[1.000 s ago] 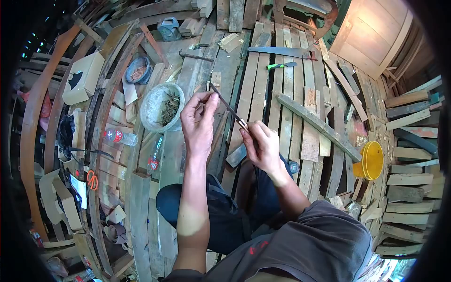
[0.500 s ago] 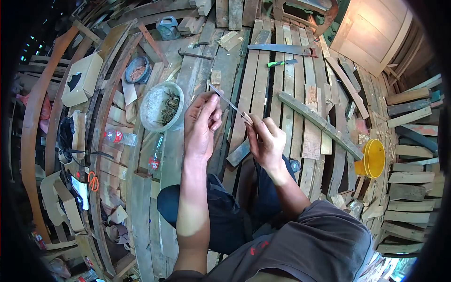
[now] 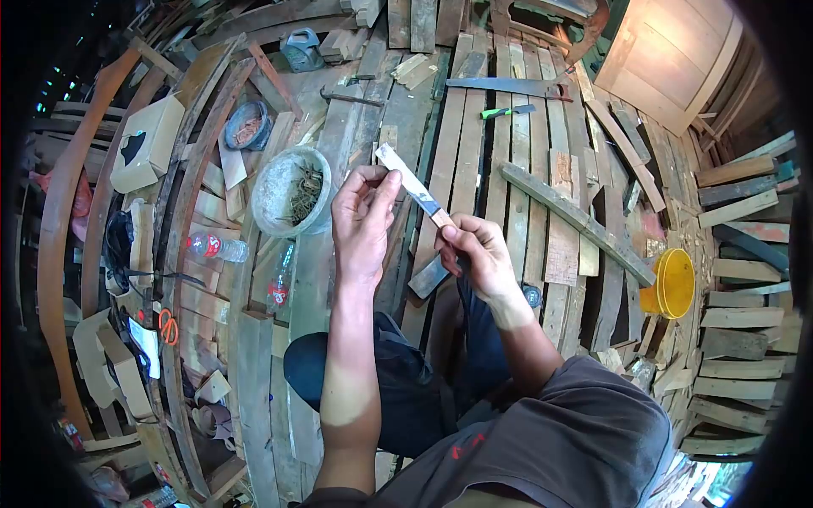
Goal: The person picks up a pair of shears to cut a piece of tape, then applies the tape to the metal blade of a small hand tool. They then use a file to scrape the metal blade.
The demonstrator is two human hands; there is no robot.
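Note:
A chisel (image 3: 411, 182) with a flat pale blade and a wooden handle slants between my two hands, its broad face turned up towards me. My right hand (image 3: 479, 254) grips the handle, which is largely hidden by the fingers. Near the blade's far end, my left hand (image 3: 364, 224) pinches the edge with thumb and curled fingers. Left of the hands stands a whitish bucket (image 3: 264, 190) with dry scraps inside. Beyond them, a hammer (image 3: 351, 97) lies on the planks.
A handsaw (image 3: 508, 85) and a green-handled tool (image 3: 506, 112) lie ahead on the boards. To the right are a long wooden beam (image 3: 576, 222) and a yellow bucket (image 3: 675, 284). Plastic bottles (image 3: 218, 247), orange scissors (image 3: 168, 327) and cardboard boxes (image 3: 148, 144) are at the left.
The chisel has rolled from edge-on to showing its broad face. My right hand has turned with it, and my left fingers have shifted slightly along the blade.

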